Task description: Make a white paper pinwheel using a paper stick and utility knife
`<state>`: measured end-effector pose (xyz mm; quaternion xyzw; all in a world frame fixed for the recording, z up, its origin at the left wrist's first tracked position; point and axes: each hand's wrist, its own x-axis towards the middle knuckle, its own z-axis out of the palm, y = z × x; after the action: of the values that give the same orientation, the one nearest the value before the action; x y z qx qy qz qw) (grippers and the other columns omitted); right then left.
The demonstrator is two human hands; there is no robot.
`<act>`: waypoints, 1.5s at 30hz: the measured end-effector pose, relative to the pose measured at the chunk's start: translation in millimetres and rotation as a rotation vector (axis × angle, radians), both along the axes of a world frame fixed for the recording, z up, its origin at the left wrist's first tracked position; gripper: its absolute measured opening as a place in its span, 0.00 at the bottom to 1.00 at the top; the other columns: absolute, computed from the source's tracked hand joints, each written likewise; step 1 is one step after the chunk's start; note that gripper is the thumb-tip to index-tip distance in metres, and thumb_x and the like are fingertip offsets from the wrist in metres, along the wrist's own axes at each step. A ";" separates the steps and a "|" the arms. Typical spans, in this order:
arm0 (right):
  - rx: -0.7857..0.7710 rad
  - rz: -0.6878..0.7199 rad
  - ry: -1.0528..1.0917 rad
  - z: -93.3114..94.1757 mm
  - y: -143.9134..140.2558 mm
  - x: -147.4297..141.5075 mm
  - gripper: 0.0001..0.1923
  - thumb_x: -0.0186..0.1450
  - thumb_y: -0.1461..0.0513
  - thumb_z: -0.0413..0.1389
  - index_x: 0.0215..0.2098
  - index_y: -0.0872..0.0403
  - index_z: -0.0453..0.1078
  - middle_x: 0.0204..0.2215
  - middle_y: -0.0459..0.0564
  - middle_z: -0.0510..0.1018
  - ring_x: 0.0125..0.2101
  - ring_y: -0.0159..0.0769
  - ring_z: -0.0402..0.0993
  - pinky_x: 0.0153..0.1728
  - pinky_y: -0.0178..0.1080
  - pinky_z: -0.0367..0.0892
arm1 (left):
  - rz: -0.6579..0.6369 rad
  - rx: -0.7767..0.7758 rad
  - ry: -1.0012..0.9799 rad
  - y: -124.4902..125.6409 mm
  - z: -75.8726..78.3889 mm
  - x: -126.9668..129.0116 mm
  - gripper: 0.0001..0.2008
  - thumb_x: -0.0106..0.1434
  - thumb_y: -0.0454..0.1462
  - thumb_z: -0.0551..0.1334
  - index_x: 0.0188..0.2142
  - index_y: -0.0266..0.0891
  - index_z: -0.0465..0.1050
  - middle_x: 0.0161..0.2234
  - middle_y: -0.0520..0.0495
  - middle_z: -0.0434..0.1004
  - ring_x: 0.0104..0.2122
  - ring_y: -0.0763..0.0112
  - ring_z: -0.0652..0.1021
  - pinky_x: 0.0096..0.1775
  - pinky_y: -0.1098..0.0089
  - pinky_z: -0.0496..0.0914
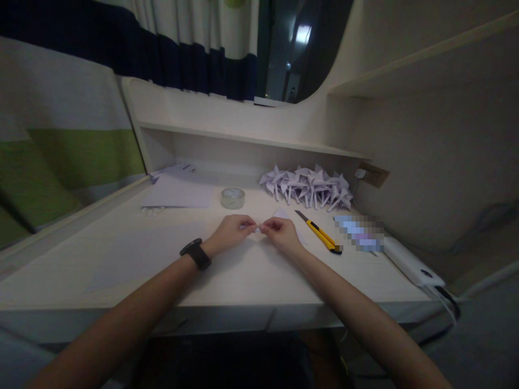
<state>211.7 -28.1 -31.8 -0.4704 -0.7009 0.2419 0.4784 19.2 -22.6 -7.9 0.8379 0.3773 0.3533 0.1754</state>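
My left hand (232,233), with a dark watch (196,253) on its wrist, is closed in a pinch above the desk. Fingertip to fingertip with it, my right hand (283,233) pinches too. Between them shows a tiny bit of white paper (257,229); its shape is mostly hidden by the fingers. Partly behind my right hand lies a white piece of paper (280,213) on the desk. A yellow utility knife (320,232) with its blade out rests to the right. Beyond my left hand stands a roll of clear tape (233,199).
Several folded white paper pinwheels (308,186) are heaped at the back. A stack of white paper (178,188) lies back left, a faint sheet (141,248) nearer. On the right are a blurred-out flat object (359,232) and a white power strip (411,263) with cables.
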 end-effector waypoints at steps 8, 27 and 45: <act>-0.029 0.022 -0.015 -2.1 1.4 1.4 0.11 0.58 0.56 0.60 0.27 0.56 0.75 0.23 0.47 0.78 0.24 0.33 0.71 0.26 0.33 0.62 | 0.032 0.004 -0.100 -0.8 -3.4 1.8 0.03 0.60 0.35 0.62 0.33 0.38 0.73 0.33 0.46 0.80 0.35 0.66 0.78 0.39 0.68 0.69; -0.065 0.055 -0.070 -2.2 1.7 2.5 0.12 0.59 0.55 0.60 0.31 0.56 0.80 0.26 0.50 0.82 0.25 0.37 0.75 0.26 0.34 0.64 | -0.012 0.049 -0.055 0.3 -6.6 -0.5 0.04 0.57 0.32 0.63 0.33 0.39 0.70 0.31 0.49 0.76 0.33 0.67 0.76 0.35 0.69 0.66; 0.036 -0.030 -0.055 9.8 -8.2 0.6 0.10 0.55 0.64 0.63 0.36 0.53 0.78 0.33 0.50 0.83 0.35 0.40 0.78 0.40 0.41 0.70 | 0.009 -0.025 -0.091 1.2 -1.7 0.6 0.04 0.58 0.34 0.62 0.34 0.38 0.75 0.32 0.47 0.80 0.33 0.66 0.78 0.38 0.67 0.70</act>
<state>212.3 -36.3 -21.9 -0.4788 -0.7107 0.2091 0.4711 19.8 -21.5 -9.7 0.8171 0.3772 0.3870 0.2010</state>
